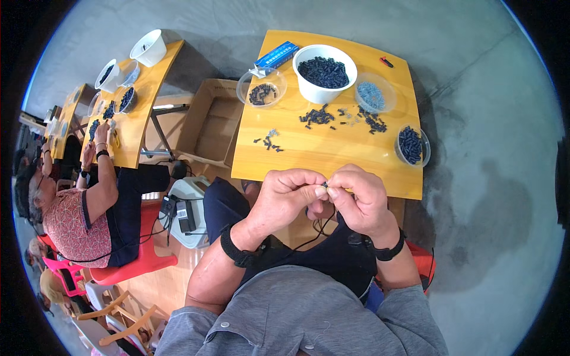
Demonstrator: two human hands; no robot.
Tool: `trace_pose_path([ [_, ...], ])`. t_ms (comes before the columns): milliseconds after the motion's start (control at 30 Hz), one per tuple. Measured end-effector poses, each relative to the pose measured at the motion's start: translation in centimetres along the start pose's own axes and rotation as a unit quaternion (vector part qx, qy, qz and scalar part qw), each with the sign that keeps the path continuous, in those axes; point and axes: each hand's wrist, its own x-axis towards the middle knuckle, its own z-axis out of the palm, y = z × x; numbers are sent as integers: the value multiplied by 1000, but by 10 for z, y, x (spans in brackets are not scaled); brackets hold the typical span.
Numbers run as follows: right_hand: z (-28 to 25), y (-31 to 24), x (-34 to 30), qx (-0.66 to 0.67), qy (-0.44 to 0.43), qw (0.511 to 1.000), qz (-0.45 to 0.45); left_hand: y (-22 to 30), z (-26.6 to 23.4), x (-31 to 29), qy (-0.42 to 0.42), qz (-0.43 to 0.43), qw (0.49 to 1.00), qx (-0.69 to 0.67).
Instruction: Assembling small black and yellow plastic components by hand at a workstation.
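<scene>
Grey flooring (475,118) is seen around a yellow wooden table (356,157), on which containers and loose pieces are set out. Just off the table's near edge, a small dark piece (325,185) is pinched between the fingertips of the left hand (279,199) and the right hand (363,199). On each hand, thumb and forefinger are pressed together at the piece; it is mostly covered by them, so its exact shape cannot be told. A black wristband is worn on each wrist.

Near the table's far side, a white plastic bucket (318,96) is filled with dark cylindrical pieces. Beside it, a blue carton (279,55) and a shallow clear dish (240,89) holding some dark pieces are placed to the left; to the right, a clear tub (390,98) is partly filled with pale blue pieces. Another clear tub, with dark pieces (409,145) inside, is stood at the right edge. A red-and-black hand tool (386,62) is laid at the far right corner. Loose dark pieces (317,115) are scattered before the bucket.

At the left, another table is used by a seated co-worker (77,219).
</scene>
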Motion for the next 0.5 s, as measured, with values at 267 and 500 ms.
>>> trace_pose_path([
  [267, 6, 12, -4, -25, -38, 999, -5, -11, -7, 0, 6, -29, 999, -24],
  [500, 12, 26, -15, 12, -84, 995, 60, -31, -12, 0, 6, -38, 999, -4],
])
